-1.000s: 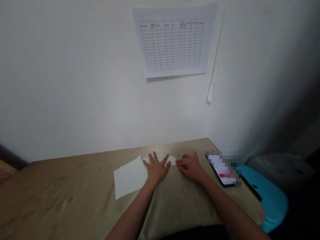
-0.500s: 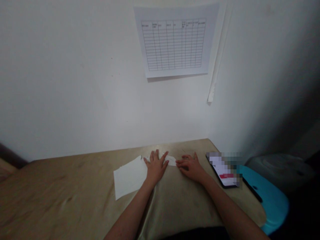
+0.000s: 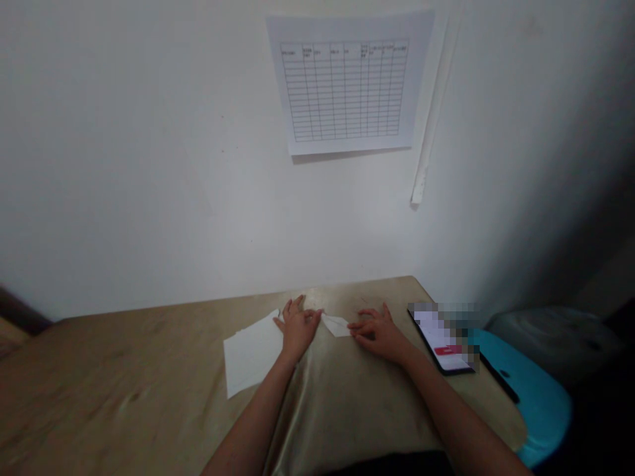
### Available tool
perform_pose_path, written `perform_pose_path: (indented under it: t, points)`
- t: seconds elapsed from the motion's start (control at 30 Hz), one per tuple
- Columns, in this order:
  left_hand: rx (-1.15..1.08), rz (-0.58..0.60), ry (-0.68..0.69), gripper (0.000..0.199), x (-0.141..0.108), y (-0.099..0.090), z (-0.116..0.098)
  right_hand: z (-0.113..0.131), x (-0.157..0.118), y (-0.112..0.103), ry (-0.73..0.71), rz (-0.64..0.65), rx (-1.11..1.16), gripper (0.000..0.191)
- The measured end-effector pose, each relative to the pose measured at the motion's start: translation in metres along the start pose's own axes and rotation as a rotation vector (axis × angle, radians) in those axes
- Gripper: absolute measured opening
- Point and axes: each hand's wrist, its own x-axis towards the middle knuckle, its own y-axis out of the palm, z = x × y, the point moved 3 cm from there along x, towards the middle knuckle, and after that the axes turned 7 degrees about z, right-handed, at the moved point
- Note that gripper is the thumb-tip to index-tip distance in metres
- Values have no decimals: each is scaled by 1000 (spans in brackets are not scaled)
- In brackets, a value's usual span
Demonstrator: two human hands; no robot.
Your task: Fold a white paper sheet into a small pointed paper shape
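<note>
A small folded piece of white paper [image 3: 337, 325] lies between my two hands on the cloth-covered table. Thumb and forefinger of my left hand [image 3: 298, 330] pinch its pointed left tip, the other fingers spread. At its right end, my right hand [image 3: 380, 334] holds the edge between thumb and fingers. To the left rests a larger white sheet [image 3: 252, 357] with a torn upper edge, partly covered by my left hand and forearm.
A phone [image 3: 441, 340] with a lit screen lies right of my right hand. Beyond the table [image 3: 149, 370] edge stands a turquoise stool [image 3: 538, 390] with a dark stick-like object [image 3: 499, 377] near it. A printed table sheet [image 3: 347, 86] hangs on the wall.
My left hand has shifted slightly left, from lying spread over the small paper to pinching its left tip. More of that paper shows. My right hand stays nearly in place.
</note>
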Motion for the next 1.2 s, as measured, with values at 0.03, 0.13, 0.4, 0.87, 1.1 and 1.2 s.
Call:
perform_pose_path:
  t: [0.03, 0.13, 0.4, 0.87, 1.1, 1.2]
  points:
    - [-3, 7, -3, 30, 1, 1, -1, 1, 0, 0, -1, 0, -1, 26]
    - [-2, 21, -1, 29, 3, 5, -3, 2, 0, -1, -5, -5, -5, 26]
    - [16, 50, 21, 19, 7, 3, 3, 3, 0, 0, -2, -18, 11, 27]
    - [317, -115, 468, 11, -1, -14, -9, 3, -1, 0, 9, -8, 21, 27]
    - [399, -228, 598, 18, -1, -10, -12, 1, 0, 1, 5, 5, 6, 29]
    - [422, -248, 629, 18, -1, -8, -13, 1, 0, 1, 6, -3, 14, 28]
